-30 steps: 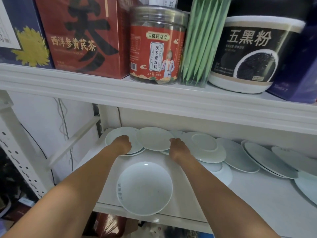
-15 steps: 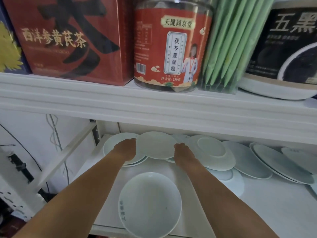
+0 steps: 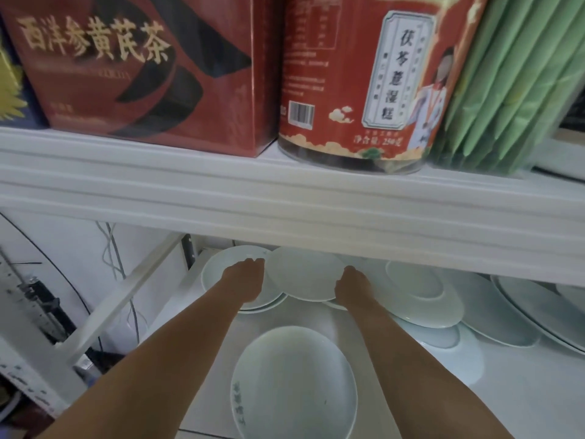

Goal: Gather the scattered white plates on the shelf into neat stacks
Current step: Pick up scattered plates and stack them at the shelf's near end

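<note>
Flanking plate (image 3: 305, 274), fingers (image 3: 257, 265) apparently grip edges.

Arms outstretched, left hand (image 3: 245, 282) and right hand (image 3: 353, 288) gripping plate (image 3: 304, 274) edges

I see white shelf (image 3: 285, 198). Far-centre plate (image 3: 304, 274) plain white; near plate (image 3: 294, 384) white w/ faint grey-green chars on left rim. Up top, L to R: red box (image 3: 142, 74) w/ gold chars + black brushstroke, red-label jar (image 3: 357, 83) w/ white panel, green packets (image 3: 506, 83).
</note>
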